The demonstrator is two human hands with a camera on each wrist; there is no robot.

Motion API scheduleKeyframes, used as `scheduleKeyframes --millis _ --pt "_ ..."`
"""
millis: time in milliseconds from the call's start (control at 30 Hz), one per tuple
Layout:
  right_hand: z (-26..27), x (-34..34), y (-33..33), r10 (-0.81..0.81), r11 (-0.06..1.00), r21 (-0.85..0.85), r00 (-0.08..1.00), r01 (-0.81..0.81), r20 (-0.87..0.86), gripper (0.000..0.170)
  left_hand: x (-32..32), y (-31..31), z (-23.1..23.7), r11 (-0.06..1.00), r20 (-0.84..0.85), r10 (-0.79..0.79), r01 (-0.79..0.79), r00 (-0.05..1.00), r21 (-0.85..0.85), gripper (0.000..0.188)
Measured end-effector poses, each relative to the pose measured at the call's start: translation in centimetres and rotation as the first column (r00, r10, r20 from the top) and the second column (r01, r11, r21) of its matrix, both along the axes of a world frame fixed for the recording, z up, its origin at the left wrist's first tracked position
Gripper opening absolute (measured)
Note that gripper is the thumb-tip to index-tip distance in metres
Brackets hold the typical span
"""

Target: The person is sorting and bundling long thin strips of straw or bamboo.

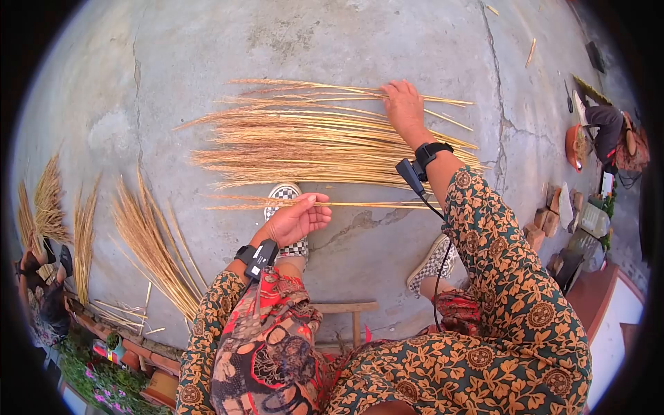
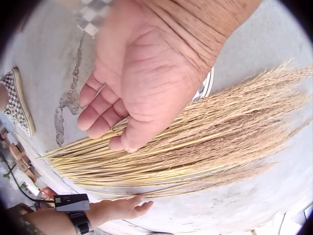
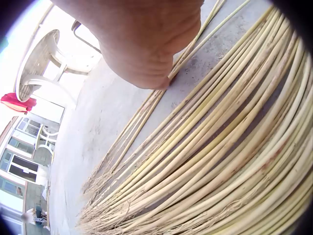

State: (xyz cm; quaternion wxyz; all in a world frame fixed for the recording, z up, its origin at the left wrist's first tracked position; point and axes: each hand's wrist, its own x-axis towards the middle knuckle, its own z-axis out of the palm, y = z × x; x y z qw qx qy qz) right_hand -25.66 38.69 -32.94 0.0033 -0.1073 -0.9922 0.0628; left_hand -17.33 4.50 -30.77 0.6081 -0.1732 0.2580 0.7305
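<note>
A wide row of dry grass stalks [image 1: 304, 142], feathery heads to the left and bare yellow stems to the right, lies across the concrete floor. My left hand [image 1: 299, 218] is turned palm up near the row's close side. Its thumb and forefinger pinch a few thin stalks [image 1: 377, 205] that reach out to both sides; the left wrist view has this pinch [image 2: 117, 137] close over the row. At the row's far edge my right hand [image 1: 404, 107] reaches down, fingertips gripping a few outlying stalks [image 3: 142, 117]. Its palm hides most of those fingers in the right wrist view.
More grass bundles [image 1: 152, 242] lie at the left, near another person [image 1: 45, 297]. My checkered shoes [image 1: 432, 263] stand close to the row. Bricks [image 1: 546, 218] and plastic jugs [image 1: 593, 221] sit at the right, with another seated person [image 1: 619, 138] beyond.
</note>
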Motion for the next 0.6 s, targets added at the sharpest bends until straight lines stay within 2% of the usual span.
scheduleKeyframes --millis 67,167,267,367,467,600 --pt "0.4 -0.3 0.6 -0.025 0.999 -0.039 0.997 0.028 0.068 0.022 0.0 0.0 0.0 1.0 0.002 0.003 -0.003 1.0 0.004 0.029" --pt "1.0 -0.4 0.6 -0.001 1.0 -0.031 1.0 0.001 0.011 0.011 -0.1 0.0 0.0 1.0 0.003 0.004 -0.004 1.0 0.008 0.028" --pt "2.1 -0.2 0.8 0.009 0.998 -0.067 1.0 -0.009 -0.001 0.011 0.0 0.0 0.1 1.0 0.007 0.002 -0.002 1.0 0.004 0.028" --pt "2.1 2.0 1.1 0.167 0.984 -0.056 0.982 -0.172 -0.086 0.012 0.0 0.1 0.1 1.0 0.005 0.0 0.0 1.0 0.002 0.028" --pt "1.3 4.0 1.0 0.166 0.972 -0.163 0.985 -0.17 -0.036 0.013 -0.1 0.1 0.2 1.0 0.004 -0.004 0.004 1.0 0.005 0.028" --pt "1.1 2.9 0.9 0.056 0.976 -0.206 0.994 -0.075 -0.096 0.013 0.0 0.0 0.2 1.0 0.003 -0.005 0.005 1.0 0.0 0.029"
